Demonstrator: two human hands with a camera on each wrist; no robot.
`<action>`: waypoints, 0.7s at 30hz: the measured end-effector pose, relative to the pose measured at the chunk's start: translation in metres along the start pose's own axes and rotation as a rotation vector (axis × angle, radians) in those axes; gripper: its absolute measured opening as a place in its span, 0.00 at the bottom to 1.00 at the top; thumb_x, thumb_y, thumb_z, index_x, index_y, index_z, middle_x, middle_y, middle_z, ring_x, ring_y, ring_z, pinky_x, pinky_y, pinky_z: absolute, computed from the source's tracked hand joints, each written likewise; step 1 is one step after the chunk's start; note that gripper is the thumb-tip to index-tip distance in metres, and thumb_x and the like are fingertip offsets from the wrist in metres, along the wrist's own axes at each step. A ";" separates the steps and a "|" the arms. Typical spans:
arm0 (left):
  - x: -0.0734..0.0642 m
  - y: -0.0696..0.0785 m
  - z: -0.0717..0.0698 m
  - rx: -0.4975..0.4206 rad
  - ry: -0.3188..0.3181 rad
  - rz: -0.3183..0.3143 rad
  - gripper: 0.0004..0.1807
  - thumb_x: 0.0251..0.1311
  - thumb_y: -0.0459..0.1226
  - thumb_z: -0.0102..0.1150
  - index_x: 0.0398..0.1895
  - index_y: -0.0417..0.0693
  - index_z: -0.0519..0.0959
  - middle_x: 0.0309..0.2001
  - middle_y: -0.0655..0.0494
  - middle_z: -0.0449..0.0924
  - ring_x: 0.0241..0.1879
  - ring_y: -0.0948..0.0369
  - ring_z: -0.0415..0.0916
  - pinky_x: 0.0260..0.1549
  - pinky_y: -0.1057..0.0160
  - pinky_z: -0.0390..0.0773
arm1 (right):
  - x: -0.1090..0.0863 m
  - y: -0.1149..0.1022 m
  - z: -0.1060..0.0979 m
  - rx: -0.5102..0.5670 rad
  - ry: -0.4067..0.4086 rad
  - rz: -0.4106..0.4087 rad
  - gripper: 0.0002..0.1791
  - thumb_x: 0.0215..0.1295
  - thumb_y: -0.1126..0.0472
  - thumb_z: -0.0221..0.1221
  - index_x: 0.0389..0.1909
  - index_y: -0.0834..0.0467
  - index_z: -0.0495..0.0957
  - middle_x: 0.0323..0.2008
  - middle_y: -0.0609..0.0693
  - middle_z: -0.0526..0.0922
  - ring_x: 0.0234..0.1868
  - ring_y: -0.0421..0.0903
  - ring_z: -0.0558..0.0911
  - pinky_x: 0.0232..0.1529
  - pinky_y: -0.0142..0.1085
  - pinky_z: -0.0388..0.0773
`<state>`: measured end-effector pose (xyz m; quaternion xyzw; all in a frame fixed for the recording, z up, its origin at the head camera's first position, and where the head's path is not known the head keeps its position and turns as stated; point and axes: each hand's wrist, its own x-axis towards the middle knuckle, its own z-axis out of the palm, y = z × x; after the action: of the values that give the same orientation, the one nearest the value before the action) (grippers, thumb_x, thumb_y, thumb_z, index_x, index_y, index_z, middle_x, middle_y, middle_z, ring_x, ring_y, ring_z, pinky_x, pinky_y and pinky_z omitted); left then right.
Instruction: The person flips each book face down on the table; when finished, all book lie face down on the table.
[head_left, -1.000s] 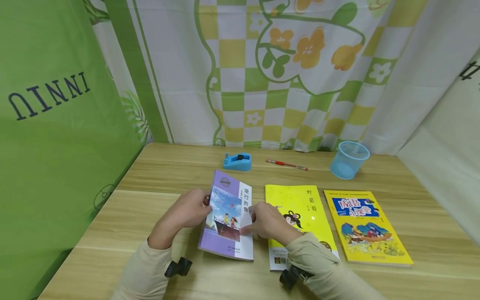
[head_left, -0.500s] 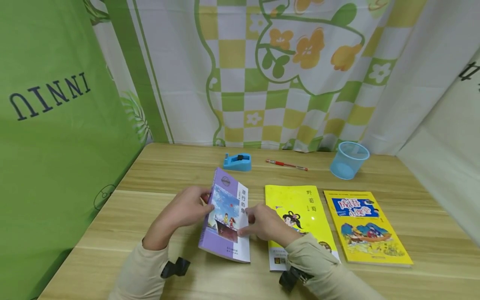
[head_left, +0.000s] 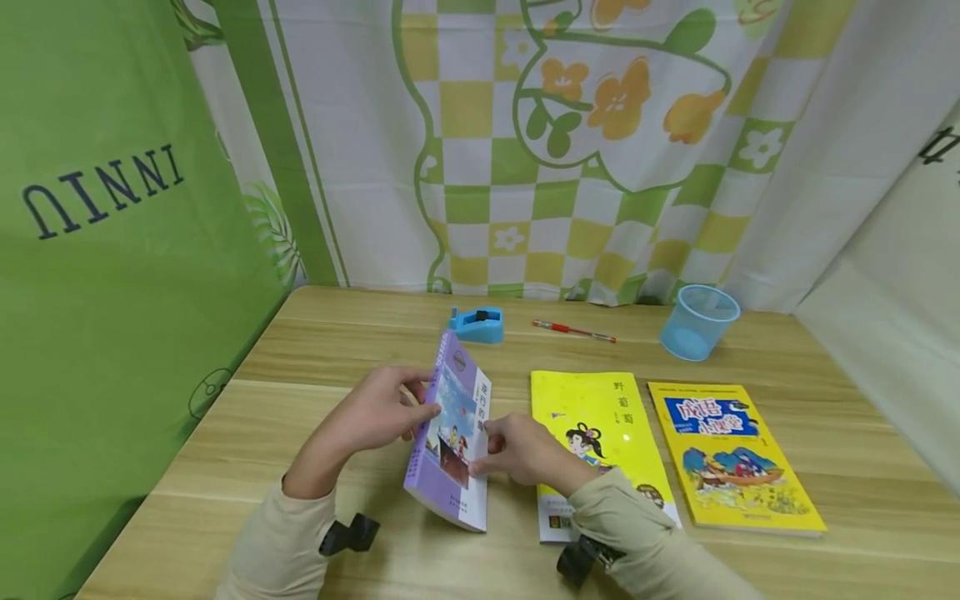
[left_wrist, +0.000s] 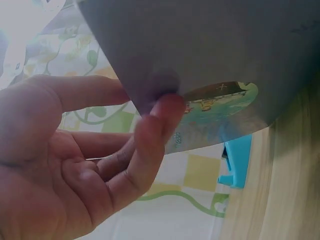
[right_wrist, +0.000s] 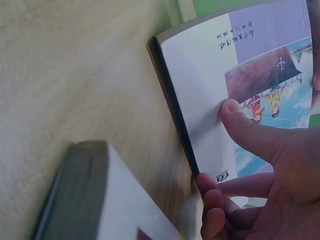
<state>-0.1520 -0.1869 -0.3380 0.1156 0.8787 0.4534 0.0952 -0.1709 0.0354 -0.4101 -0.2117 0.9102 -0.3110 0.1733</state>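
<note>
A purple-and-white paperback book (head_left: pixel 459 408) with a boat picture on its cover is tilted above the table, its spine side raised on the left. My left hand (head_left: pixel 375 410) holds it by the spine edge; in the left wrist view the fingers (left_wrist: pixel 165 117) touch its grey back cover (left_wrist: pixel 200 50). At the opposite edge my right hand (head_left: pixel 525 450) pinches the book, thumb (right_wrist: pixel 250 130) on the front cover and fingers curled at the edge. A yellow book (head_left: pixel 573 396) lies partly under the right wrist. Farther right lies another yellow book (head_left: pixel 723 458).
Behind the books stand a blue tape dispenser (head_left: pixel 480 327), a red pen (head_left: pixel 573 331) and a blue mesh pen cup (head_left: pixel 699 325). The wooden table (head_left: pixel 247 467) ends against a patterned curtain (head_left: pixel 517 167) at the back and green cloth (head_left: pixel 112 333) on the left.
The purple book has tipped further, spine side up, so its spine now shows. My left hand has risen slightly; the right keeps hold of the other edge and has shifted a little left.
</note>
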 end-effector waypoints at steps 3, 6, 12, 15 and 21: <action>0.001 0.000 0.001 -0.056 -0.016 0.010 0.28 0.63 0.28 0.63 0.66 0.28 0.70 0.37 0.45 0.77 0.19 0.63 0.77 0.21 0.61 0.80 | 0.001 0.001 -0.001 0.024 -0.011 -0.018 0.14 0.58 0.55 0.72 0.36 0.60 0.82 0.21 0.45 0.70 0.21 0.40 0.67 0.23 0.29 0.60; 0.002 0.000 0.003 -0.102 -0.039 0.033 0.29 0.63 0.27 0.63 0.67 0.28 0.69 0.36 0.45 0.77 0.19 0.63 0.78 0.22 0.57 0.83 | 0.002 0.004 -0.001 0.055 -0.020 -0.052 0.26 0.58 0.57 0.72 0.54 0.67 0.81 0.25 0.46 0.76 0.24 0.41 0.70 0.25 0.29 0.64; 0.000 0.001 0.004 -0.167 -0.083 0.074 0.31 0.64 0.26 0.61 0.70 0.27 0.66 0.36 0.43 0.77 0.20 0.61 0.80 0.25 0.52 0.85 | 0.005 0.006 0.001 0.121 -0.050 -0.131 0.35 0.59 0.59 0.71 0.64 0.71 0.73 0.31 0.50 0.83 0.29 0.42 0.74 0.29 0.30 0.69; 0.000 0.002 0.005 -0.169 -0.096 0.071 0.32 0.64 0.27 0.61 0.70 0.27 0.65 0.35 0.43 0.78 0.20 0.60 0.81 0.25 0.49 0.85 | 0.007 0.004 0.003 0.141 -0.070 -0.150 0.33 0.60 0.60 0.71 0.63 0.69 0.75 0.32 0.51 0.84 0.30 0.42 0.75 0.30 0.29 0.70; 0.000 0.003 0.006 -0.161 -0.104 0.068 0.32 0.65 0.28 0.61 0.71 0.28 0.64 0.33 0.44 0.79 0.20 0.59 0.82 0.24 0.51 0.85 | 0.006 0.002 0.003 0.139 -0.081 -0.148 0.29 0.60 0.60 0.71 0.61 0.66 0.77 0.32 0.50 0.85 0.31 0.42 0.76 0.32 0.29 0.70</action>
<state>-0.1495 -0.1803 -0.3392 0.1609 0.8288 0.5188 0.1343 -0.1754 0.0320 -0.4143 -0.2780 0.8607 -0.3764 0.2007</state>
